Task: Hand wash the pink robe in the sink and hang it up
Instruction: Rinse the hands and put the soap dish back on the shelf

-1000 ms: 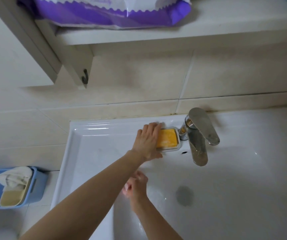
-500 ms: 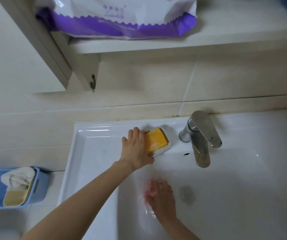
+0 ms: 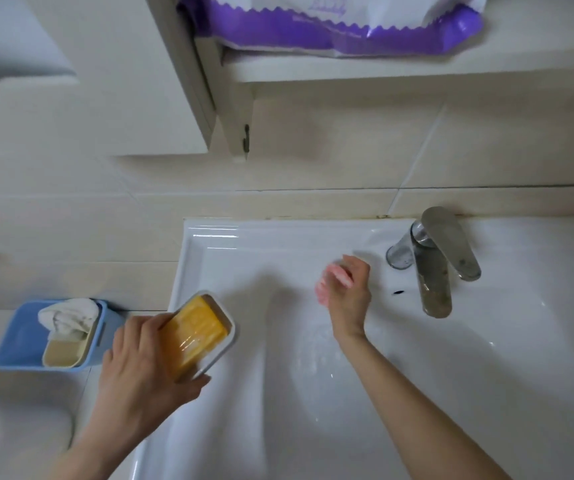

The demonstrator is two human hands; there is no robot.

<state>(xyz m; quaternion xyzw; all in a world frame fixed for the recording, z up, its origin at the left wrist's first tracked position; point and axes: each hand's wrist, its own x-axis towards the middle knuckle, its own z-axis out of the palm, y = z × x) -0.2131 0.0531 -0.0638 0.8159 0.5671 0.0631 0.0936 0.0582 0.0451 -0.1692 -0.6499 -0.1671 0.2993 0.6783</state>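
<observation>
No pink robe is in view. My left hand [image 3: 140, 375] grips a white soap dish [image 3: 225, 317] holding a yellow bar of soap [image 3: 195, 336], tilted over the left rim of the white sink [image 3: 486, 375]. My right hand [image 3: 349, 296] hovers at the back of the basin, just left of the metal faucet [image 3: 432, 271]. Its fingers are blurred and show pink; I cannot tell whether they hold anything. The basin looks wet, and no water runs from the faucet.
A blue bin [image 3: 19, 341] with a white cloth [image 3: 69, 315] stands on the floor left of the sink. Above, a shelf [image 3: 417, 69] carries a purple and white bag [image 3: 330, 26]. A small dark hook [image 3: 246, 138] hangs under the cabinet.
My left hand lifted the soap dish from beside the faucet and carried it to the sink's left edge. My right hand rose from the basin toward the faucet. The view shifted left.
</observation>
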